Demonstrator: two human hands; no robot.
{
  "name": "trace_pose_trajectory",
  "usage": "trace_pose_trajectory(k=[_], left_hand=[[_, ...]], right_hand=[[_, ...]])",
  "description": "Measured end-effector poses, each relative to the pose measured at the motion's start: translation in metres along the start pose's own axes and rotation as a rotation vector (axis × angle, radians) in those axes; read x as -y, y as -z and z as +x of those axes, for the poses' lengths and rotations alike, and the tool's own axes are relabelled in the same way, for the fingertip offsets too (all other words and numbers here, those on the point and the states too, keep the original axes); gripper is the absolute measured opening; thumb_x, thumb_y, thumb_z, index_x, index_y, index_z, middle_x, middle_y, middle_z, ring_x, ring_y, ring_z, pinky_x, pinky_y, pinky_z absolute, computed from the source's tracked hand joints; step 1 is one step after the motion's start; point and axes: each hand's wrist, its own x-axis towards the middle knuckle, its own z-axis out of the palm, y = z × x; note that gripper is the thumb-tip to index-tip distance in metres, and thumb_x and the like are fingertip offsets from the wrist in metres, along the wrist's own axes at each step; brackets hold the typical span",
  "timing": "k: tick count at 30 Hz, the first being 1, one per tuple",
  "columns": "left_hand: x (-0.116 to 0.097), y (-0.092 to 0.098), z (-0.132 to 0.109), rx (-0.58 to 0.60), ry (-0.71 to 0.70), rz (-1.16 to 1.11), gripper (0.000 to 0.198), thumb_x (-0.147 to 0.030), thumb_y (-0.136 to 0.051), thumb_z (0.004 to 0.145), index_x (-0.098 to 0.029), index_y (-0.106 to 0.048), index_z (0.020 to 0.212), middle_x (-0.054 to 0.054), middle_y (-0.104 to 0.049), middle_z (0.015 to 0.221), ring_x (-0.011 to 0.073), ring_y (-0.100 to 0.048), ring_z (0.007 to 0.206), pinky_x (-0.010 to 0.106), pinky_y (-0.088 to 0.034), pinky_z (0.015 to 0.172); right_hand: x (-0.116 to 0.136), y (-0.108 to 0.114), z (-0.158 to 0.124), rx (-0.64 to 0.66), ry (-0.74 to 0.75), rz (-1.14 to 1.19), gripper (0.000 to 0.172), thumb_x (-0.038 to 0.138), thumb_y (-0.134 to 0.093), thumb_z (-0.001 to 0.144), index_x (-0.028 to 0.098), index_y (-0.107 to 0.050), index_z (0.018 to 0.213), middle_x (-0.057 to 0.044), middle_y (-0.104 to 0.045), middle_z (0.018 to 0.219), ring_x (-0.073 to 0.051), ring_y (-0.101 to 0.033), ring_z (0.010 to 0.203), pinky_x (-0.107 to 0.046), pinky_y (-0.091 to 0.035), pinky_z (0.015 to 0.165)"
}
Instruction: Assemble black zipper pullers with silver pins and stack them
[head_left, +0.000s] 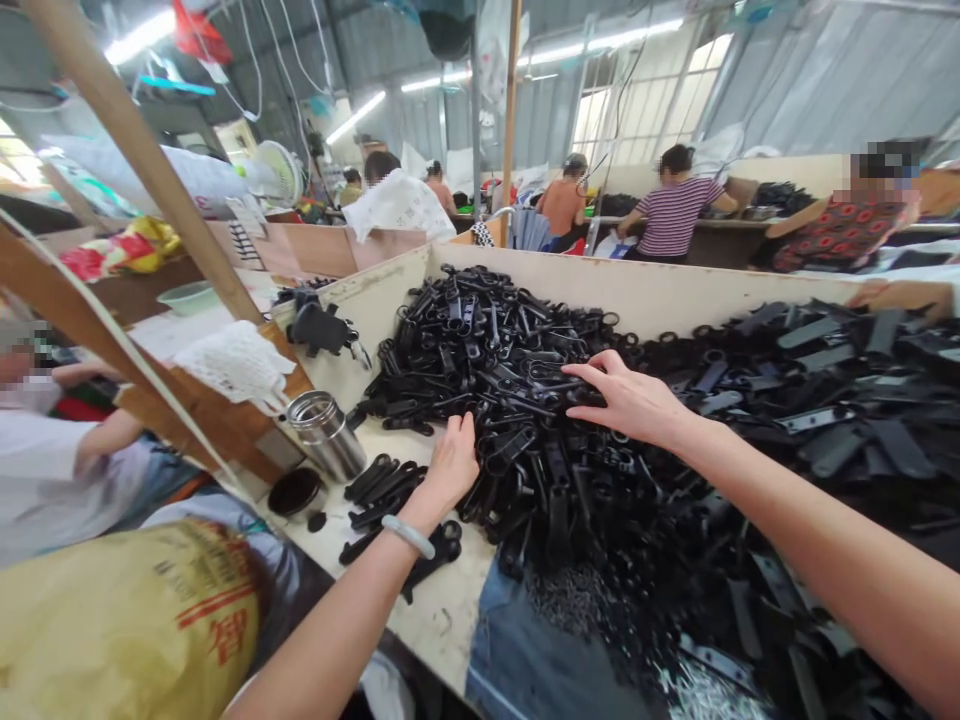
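My right hand (630, 402) reaches over a large pile of black plastic parts (480, 340), its thumb and fingers apart and nothing visible between them. Many of these parts are flat and long with a ring at one end. At the left edge of the pile is my left hand (454, 462), a pale bangle (409, 536) on its wrist. Its fingers are pressed together and bent down, and whatever they hold is hidden. Beside that hand, several black parts (382, 485) lie in a rough row on the pale tabletop (450, 620).
An open steel flask (324, 432) stands left, near a round black lid (295, 492). Flat black pieces (840, 390) heap up at right. Small metal pins (705, 695) and blue cloth (532, 660) lie in front. A yellow sack (120, 620) fills the lower left. Other people work behind the board.
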Motion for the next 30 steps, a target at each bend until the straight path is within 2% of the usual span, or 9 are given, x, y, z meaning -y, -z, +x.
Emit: trace_pose_trajectory(k=[4, 7, 12, 14, 17, 19, 23, 26, 30], left_hand=[[0.003, 0.001, -0.015, -0.030, -0.012, -0.041, 0.039, -0.034, -0.066, 0.097, -0.019, -0.060, 0.132, 0.011, -0.063, 0.135, 0.0266, -0.066, 0.113, 0.048, -0.058, 0.094], [0.003, 0.004, -0.024, -0.054, -0.010, -0.080, 0.039, -0.034, -0.066, 0.097, -0.019, -0.060, 0.133, 0.011, -0.062, 0.137, 0.0275, -0.065, 0.116, 0.050, -0.057, 0.096], [-0.002, 0.017, -0.042, -0.063, -0.007, -0.193, 0.048, -0.023, -0.066, 0.096, -0.017, -0.054, 0.142, 0.015, -0.057, 0.145, 0.0317, -0.058, 0.129, 0.055, -0.049, 0.107], [-0.006, 0.024, -0.052, -0.046, -0.019, -0.264, 0.057, -0.015, -0.064, 0.092, -0.011, -0.050, 0.147, 0.019, -0.057, 0.145, 0.0323, -0.056, 0.133, 0.051, -0.045, 0.113], [-0.013, 0.032, -0.071, -0.018, -0.046, -0.412, 0.059, -0.014, -0.063, 0.088, -0.010, -0.052, 0.147, 0.019, -0.060, 0.144, 0.0306, -0.055, 0.135, 0.045, -0.041, 0.117], [-0.018, 0.034, -0.084, 0.005, -0.055, -0.540, 0.056, -0.017, -0.062, 0.087, -0.015, -0.057, 0.143, 0.015, -0.061, 0.144, 0.0291, -0.056, 0.134, 0.045, -0.042, 0.116], [-0.027, 0.032, -0.099, 0.115, 0.012, -0.835, 0.048, -0.030, -0.060, 0.088, -0.018, -0.064, 0.135, 0.014, -0.069, 0.130, 0.0288, -0.066, 0.118, 0.045, -0.057, 0.097], [-0.034, 0.028, -0.103, 0.214, 0.094, -1.022, 0.046, -0.040, -0.065, 0.086, -0.017, -0.069, 0.126, 0.015, -0.073, 0.120, 0.0283, -0.069, 0.110, 0.043, -0.057, 0.094], [-0.040, 0.023, -0.105, 0.300, 0.213, -1.206, 0.054, -0.050, -0.078, 0.076, -0.016, -0.073, 0.118, 0.014, -0.075, 0.111, 0.0272, -0.069, 0.105, 0.036, -0.058, 0.087]], right_hand=[[0.004, -0.005, -0.011, -0.109, 0.105, 0.001, 0.048, 0.041, -0.064, 0.093, 0.027, -0.060, 0.138, -0.010, -0.055, 0.132, -0.023, -0.072, 0.082, -0.034, -0.056, 0.068], [0.010, -0.006, -0.011, -0.166, 0.131, 0.083, 0.042, 0.037, -0.060, 0.092, 0.026, -0.064, 0.133, -0.009, -0.061, 0.123, -0.023, -0.071, 0.079, -0.035, -0.055, 0.067], [0.012, -0.004, 0.003, -0.261, -0.227, 0.495, 0.050, 0.042, -0.074, 0.077, 0.025, -0.069, 0.124, -0.009, -0.072, 0.102, -0.033, -0.070, 0.092, -0.043, -0.053, 0.082], [0.010, -0.002, 0.009, -0.288, -0.329, 0.572, 0.054, 0.042, -0.076, 0.073, 0.022, -0.069, 0.122, -0.010, -0.073, 0.093, -0.035, -0.069, 0.093, -0.044, -0.052, 0.081], [0.010, 0.004, 0.012, -0.322, -0.421, 0.643, 0.041, 0.042, -0.073, 0.075, 0.020, -0.072, 0.110, -0.010, -0.072, 0.085, -0.033, -0.067, 0.086, -0.043, -0.050, 0.076], [0.013, 0.010, 0.010, -0.316, -0.448, 0.711, 0.034, 0.041, -0.071, 0.076, 0.020, -0.072, 0.104, -0.007, -0.070, 0.082, -0.026, -0.064, 0.075, -0.038, -0.050, 0.069], [0.022, 0.017, 0.003, -0.235, -0.447, 0.878, 0.032, 0.043, -0.065, 0.085, 0.022, -0.069, 0.107, 0.002, -0.059, 0.068, -0.012, -0.046, 0.048, -0.024, -0.038, 0.046], [0.026, 0.017, -0.006, -0.130, -0.420, 0.989, 0.024, 0.038, -0.068, 0.082, 0.020, -0.070, 0.098, 0.006, -0.051, 0.062, -0.008, -0.037, 0.044, -0.020, -0.030, 0.040], [0.028, 0.019, -0.023, -0.073, -0.376, 1.099, 0.023, 0.037, -0.069, 0.083, 0.018, -0.072, 0.094, 0.007, -0.045, 0.060, -0.008, -0.040, 0.047, -0.018, -0.032, 0.041]])
